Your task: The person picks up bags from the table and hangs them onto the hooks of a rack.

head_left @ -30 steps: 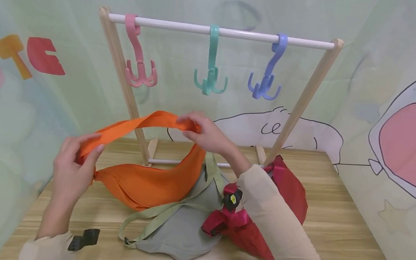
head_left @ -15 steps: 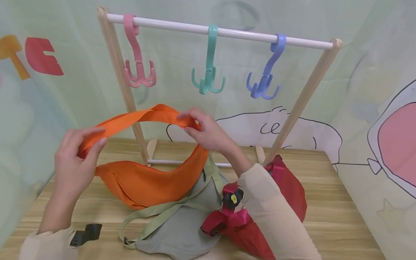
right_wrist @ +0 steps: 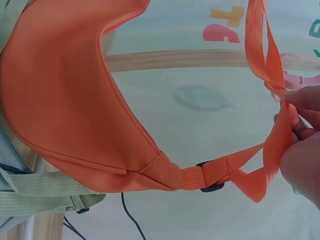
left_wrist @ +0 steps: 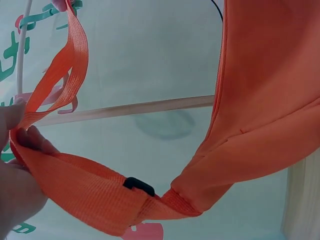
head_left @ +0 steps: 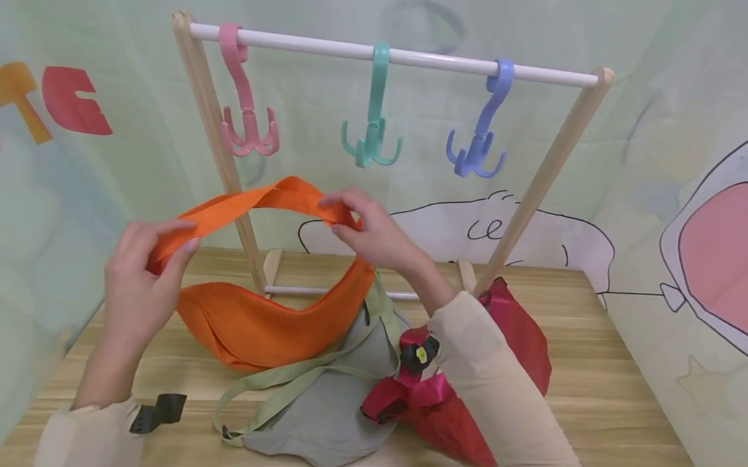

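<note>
Both hands hold up the strap of an orange waist bag [head_left: 269, 331]. My left hand [head_left: 142, 282] pinches the strap [left_wrist: 85, 185] at its left end, thumb and fingers round the webbing. Farther right, my right hand [head_left: 374, 233] pinches the same strap between thumb and fingers. Between them the strap arches up, and the bag's body hangs below, its lower part overlapping a grey bag [head_left: 335, 412] in the head view. A black buckle [left_wrist: 139, 186] shows near the left end of the strap, and another black buckle [right_wrist: 212, 186] near the right end.
Behind stands a wooden rack with a white rail [head_left: 438, 61]. A pink hook [head_left: 249, 120], a green hook [head_left: 373, 128] and a blue hook [head_left: 481, 136] hang from it. Under the right forearm lies a red bag [head_left: 452, 420] on the wooden table [head_left: 628, 425].
Both hands have risen a little, the left also shifting slightly right. The strap and the orange bag have come up with them; the grey and red bags stay put.
</note>
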Demonstrator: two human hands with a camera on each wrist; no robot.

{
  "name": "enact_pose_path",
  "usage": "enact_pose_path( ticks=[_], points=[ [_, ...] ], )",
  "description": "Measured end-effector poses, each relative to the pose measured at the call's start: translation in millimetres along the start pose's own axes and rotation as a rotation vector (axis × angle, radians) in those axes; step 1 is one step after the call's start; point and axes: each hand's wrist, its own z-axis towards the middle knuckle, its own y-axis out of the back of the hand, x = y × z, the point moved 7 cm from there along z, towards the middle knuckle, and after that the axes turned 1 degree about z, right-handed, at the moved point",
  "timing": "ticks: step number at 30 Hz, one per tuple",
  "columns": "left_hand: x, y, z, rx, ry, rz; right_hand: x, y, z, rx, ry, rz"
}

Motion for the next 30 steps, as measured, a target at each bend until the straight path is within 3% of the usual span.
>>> enact_pose_path(
  ticks=[30],
  points=[
    [-20.6, -2.3, 29.3, -0.04, -0.045, 0.023, 20, 14, 7, -0.045, 0.032, 0.003]
  ],
)
